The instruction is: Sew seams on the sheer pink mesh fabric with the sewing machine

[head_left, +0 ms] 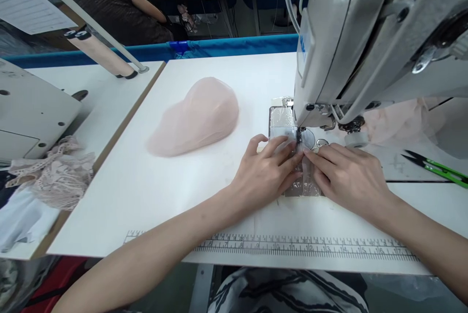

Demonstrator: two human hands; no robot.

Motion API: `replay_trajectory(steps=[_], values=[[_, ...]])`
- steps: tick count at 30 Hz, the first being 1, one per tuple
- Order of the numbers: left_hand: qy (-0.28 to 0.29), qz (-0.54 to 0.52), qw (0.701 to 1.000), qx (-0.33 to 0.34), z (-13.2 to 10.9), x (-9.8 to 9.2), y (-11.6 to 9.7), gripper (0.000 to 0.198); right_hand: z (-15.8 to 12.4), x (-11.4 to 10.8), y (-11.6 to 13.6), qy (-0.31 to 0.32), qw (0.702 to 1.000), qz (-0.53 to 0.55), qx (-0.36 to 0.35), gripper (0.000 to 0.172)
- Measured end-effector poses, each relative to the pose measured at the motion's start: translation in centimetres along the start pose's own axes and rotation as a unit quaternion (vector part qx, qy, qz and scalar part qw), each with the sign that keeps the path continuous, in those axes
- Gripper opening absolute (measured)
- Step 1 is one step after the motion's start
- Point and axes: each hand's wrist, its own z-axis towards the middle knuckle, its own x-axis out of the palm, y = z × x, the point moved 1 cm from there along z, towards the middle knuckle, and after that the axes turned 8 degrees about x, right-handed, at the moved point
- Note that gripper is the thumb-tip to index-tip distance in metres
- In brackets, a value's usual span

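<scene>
My left hand (265, 169) lies at the left of the sewing machine's needle area, its fingers fanned out and fingertips down by the presser foot (299, 135). From the right, my right hand (349, 174) reaches to the same spot, fingers close together and tips almost meeting the left ones. Whatever is between the right fingertips is too small and covered to make out. Under both hands is a shiny, clear-covered plate (302, 187). A pale pink sheer fabric piece (199, 118), rounded like a cup, lies on the white table left of my hands.
The sewing machine head (329, 45) stands over my hands. Green-handled thread snips (437, 166) and more pink sheer fabric (398, 120) lie at right. A printed ruler (256, 245) runs along the front edge. Bundled beige straps (60, 176) lie at left; a person (113, 3) sits beyond the blue cloth edge.
</scene>
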Motion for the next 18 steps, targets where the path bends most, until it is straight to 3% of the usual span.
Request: replay_trajectory(steps=[18], values=[[0.012,-0.019,1.0,-0.013,0.08,0.41,0.41,0.036,0.24,0.11,-0.14,-0.013,1.0,-0.014,-0.005,0.03]])
